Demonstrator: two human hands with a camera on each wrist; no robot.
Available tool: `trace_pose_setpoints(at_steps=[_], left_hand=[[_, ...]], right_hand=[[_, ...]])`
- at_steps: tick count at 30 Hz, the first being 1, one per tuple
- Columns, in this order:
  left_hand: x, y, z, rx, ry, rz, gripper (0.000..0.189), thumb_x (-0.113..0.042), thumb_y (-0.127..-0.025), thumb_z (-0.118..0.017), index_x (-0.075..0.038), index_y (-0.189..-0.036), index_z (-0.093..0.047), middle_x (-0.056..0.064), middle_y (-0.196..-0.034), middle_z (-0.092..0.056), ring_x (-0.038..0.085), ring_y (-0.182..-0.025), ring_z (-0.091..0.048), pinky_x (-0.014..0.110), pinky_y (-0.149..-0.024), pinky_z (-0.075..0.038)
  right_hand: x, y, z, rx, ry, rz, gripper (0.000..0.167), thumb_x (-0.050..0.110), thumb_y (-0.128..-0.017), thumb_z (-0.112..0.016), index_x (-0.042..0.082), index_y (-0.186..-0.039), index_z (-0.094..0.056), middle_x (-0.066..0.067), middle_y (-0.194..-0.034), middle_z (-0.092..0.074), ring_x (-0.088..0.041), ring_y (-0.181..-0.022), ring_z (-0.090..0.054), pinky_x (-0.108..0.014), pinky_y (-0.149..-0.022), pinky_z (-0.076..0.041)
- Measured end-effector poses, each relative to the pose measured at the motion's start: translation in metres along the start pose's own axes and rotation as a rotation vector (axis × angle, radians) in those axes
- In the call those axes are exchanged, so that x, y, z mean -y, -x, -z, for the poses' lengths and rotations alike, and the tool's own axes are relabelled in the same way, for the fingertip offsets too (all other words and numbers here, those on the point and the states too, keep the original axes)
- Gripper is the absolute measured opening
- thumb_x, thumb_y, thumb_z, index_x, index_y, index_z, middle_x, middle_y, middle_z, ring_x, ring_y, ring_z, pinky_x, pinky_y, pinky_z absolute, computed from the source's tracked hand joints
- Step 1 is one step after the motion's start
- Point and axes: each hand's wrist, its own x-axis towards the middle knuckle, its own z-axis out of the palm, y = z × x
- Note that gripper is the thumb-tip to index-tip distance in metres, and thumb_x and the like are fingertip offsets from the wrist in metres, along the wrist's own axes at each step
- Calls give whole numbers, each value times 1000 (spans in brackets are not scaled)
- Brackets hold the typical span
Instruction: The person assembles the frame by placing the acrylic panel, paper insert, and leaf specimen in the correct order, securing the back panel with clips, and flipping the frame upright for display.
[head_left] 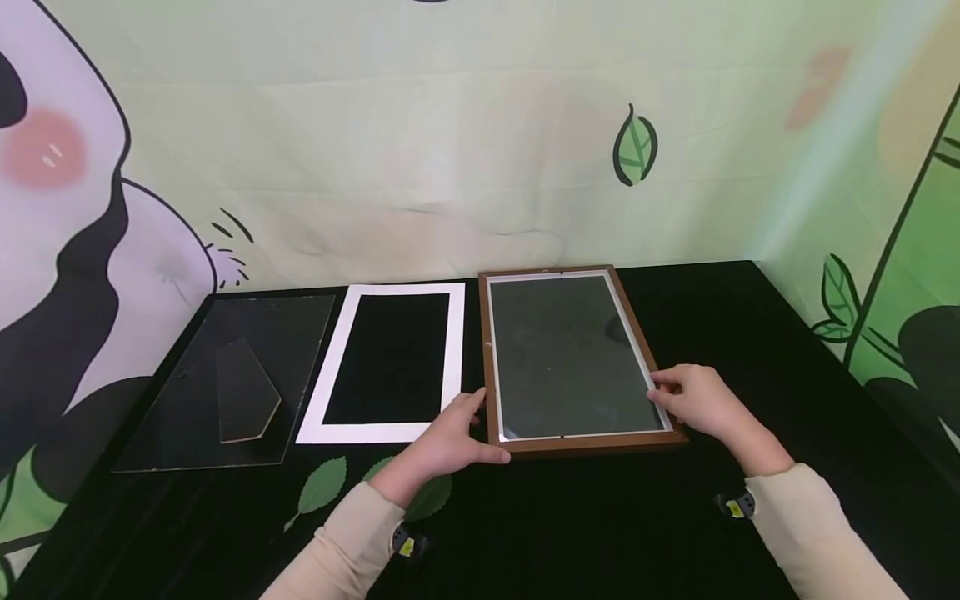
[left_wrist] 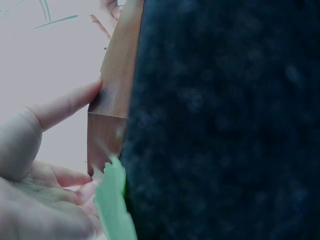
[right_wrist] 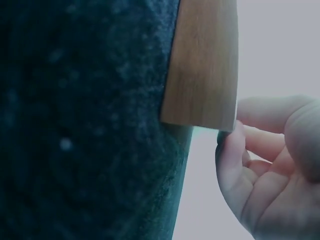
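"What lies farthest to my left?"

"Your black board (head_left: 300,333), its flap (head_left: 246,393) uppermost. Only the head view shows it, and the white mat (head_left: 455,333) to its right."

"My left hand (head_left: 444,446)?"

"Your thumb and fingers grip the near left corner of the wooden frame (head_left: 592,445). The left wrist view adds the corner's seam (left_wrist: 107,116), your thumb on one side of it, fingertips on the other."

"And the frame?"

"Flat on your black cloth (head_left: 570,525), right of the mat, between your hands. The head view alone shows its dark panel (head_left: 562,358)."

"My right hand (head_left: 701,402)?"

"Your fingers are curled at the frame's inner right edge. The right wrist view shows thumb and fingertip close together beside the wood; whether they pinch anything, I can't tell."
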Motion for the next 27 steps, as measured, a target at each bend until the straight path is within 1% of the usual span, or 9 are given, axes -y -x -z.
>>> trace_pose_setpoints(at_steps=[4,6,17,27], left_hand=[[0,0,0,0,2,-6,97,-24,-75,-83,5,-148,-27,22,-140,-40,37,-122,-47,45,-91,-49],[0,1,0,0,5,-7,96,-23,-75,-83,6,-148,-27,22,-140,-40,37,-122,-47,45,-91,-49],[1,2,0,-3,12,-8,96,-23,-75,-83,6,-148,-27,22,-140,-40,38,-123,-47,45,-91,-49],[-1,1,0,2,12,-1,96,-24,-75,-83,6,-148,-27,23,-139,-40,38,-122,-47,45,-89,-50]], right_hand=[[3,0,-1,-20,71,31,35,8,-91,-63,-14,-117,-61,-7,-75,-53,-14,-58,-47,-26,-48,-40],[3,0,-2,-27,87,36,34,8,-91,-63,-14,-117,-61,-7,-75,-53,-14,-59,-46,-26,-48,-38],[-2,0,-2,-28,25,35,35,8,-91,-63,-15,-118,-60,-6,-74,-53,-13,-55,-47,-26,-46,-39],[-4,2,1,-9,-31,21,40,5,-88,-66,-15,-121,-57,-6,-76,-54,-15,-58,-50,-26,-48,-42]])
